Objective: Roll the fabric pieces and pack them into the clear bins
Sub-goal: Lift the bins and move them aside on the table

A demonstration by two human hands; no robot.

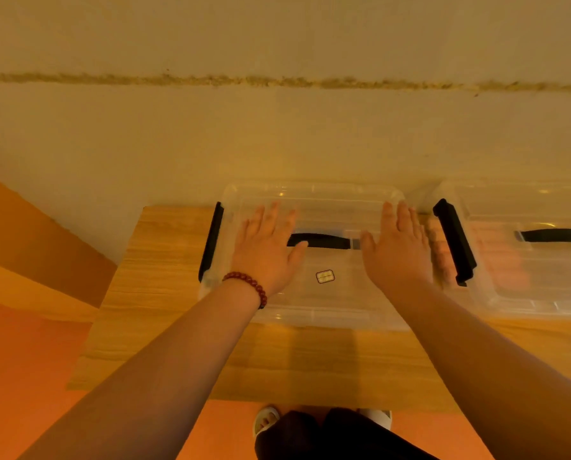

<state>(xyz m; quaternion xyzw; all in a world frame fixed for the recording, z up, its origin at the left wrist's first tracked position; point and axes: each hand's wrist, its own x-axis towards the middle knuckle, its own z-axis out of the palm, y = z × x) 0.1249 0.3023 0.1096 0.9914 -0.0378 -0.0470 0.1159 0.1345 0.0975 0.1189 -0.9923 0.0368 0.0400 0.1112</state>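
A clear bin (pixel 314 303) with its lid on stands at the middle of the wooden table (pixel 164 293). The lid has a black handle (pixel 320 241) across its middle, black side latches (pixel 210 242) and a small sticker (pixel 325 277). My left hand (pixel 265 250) lies flat on the lid's left half, fingers straight. My right hand (pixel 395 249) lies flat on the lid's right half, fingers straight. A second clear bin (pixel 539 287) with a black handle stands at the right, partly cut off by the frame edge. Something orange shows faintly through its wall. No loose fabric is in sight.
The table's back edge meets a pale wall (pixel 277 134). To the left the orange floor (pixel 28 353) drops away beyond the table's edge. My feet in white slippers (pixel 265 421) stand at the table's near edge.
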